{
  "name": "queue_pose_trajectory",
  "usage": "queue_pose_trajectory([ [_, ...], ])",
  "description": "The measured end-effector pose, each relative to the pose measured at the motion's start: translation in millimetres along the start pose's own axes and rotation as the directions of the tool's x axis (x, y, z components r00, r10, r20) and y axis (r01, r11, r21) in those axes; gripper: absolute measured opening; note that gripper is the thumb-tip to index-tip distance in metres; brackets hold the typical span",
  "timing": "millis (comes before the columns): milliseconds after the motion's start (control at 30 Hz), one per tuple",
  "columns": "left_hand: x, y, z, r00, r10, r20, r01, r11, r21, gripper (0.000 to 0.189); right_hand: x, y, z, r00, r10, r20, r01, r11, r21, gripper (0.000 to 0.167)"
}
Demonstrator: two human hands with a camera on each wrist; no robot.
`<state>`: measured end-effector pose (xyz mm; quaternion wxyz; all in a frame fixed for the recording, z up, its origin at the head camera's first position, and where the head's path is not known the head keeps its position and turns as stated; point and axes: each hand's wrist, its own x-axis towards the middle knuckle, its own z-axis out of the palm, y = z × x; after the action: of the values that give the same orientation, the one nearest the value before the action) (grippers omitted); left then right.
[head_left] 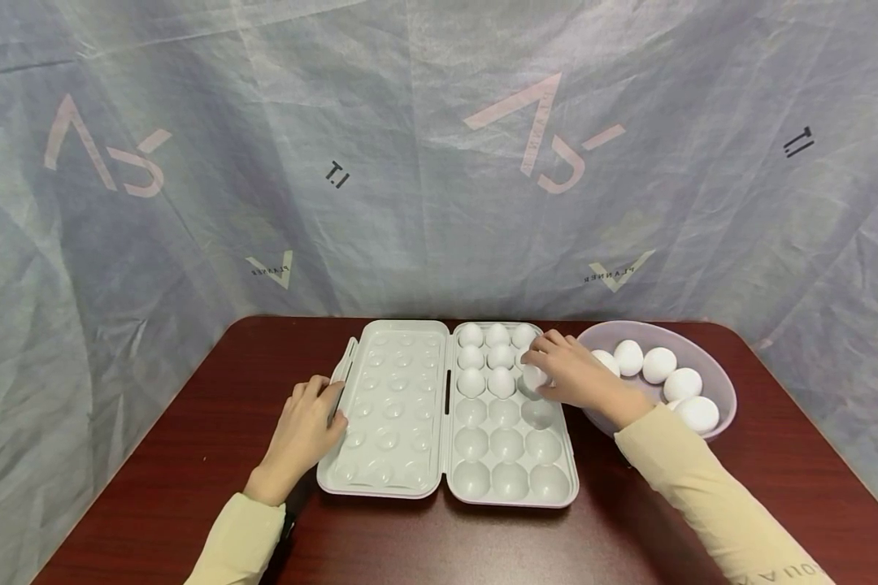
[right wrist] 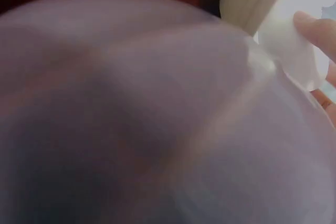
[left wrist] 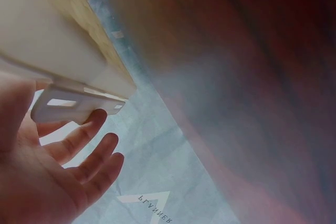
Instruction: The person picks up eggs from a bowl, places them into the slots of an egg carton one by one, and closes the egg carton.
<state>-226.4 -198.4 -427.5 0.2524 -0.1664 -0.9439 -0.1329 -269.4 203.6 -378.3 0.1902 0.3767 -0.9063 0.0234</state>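
A white plastic egg box lies unfolded on the table, its dimpled lid to the left. Eggs fill several cups in its far rows; the three near rows hold none. My right hand pinches a white egg at the right-hand cup of the third row from the back, its fingers hiding part of that column. At the lid's left edge, my left hand holds the latch flap between thumb and fingers, the other fingers loosely bent beneath it in the left wrist view.
A pale purple bowl with several eggs stands right of the box, under my right forearm. Its blurred outer wall fills most of the right wrist view. Behind the dark red table hangs a grey printed sheet.
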Motion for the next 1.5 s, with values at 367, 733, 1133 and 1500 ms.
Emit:
queue_pose_trajectory([
  [367, -0.2, 0.5, -0.7, 1.0, -0.01, 0.016, 0.01, 1.0, 0.002, 0.036, -0.6, -4, 14, 1.0, -0.019, 0.013, 0.02, 0.996, -0.09, 0.044],
  [733, 0.1, 0.9, -1.2, 1.0, -0.003, 0.007, 0.003, 1.0, 0.007, 0.037, -0.9, -4, 21, 0.999, -0.039, 0.03, 0.043, 0.989, -0.144, 0.043],
  [1133, 0.0, 0.1, -0.1, 1.0, -0.001, 0.002, 0.001, 1.0, 0.007, 0.036, -0.6, -3, 24, 0.999, -0.03, 0.029, 0.033, 0.991, -0.131, 0.044],
  [1500, 0.2, 0.6, -0.2, 1.0, 0.005, -0.003, -0.005, 1.0, 0.002, 0.036, -0.4, -4, 23, 0.999, 0.003, 0.052, 0.002, 0.996, -0.088, 0.044],
])
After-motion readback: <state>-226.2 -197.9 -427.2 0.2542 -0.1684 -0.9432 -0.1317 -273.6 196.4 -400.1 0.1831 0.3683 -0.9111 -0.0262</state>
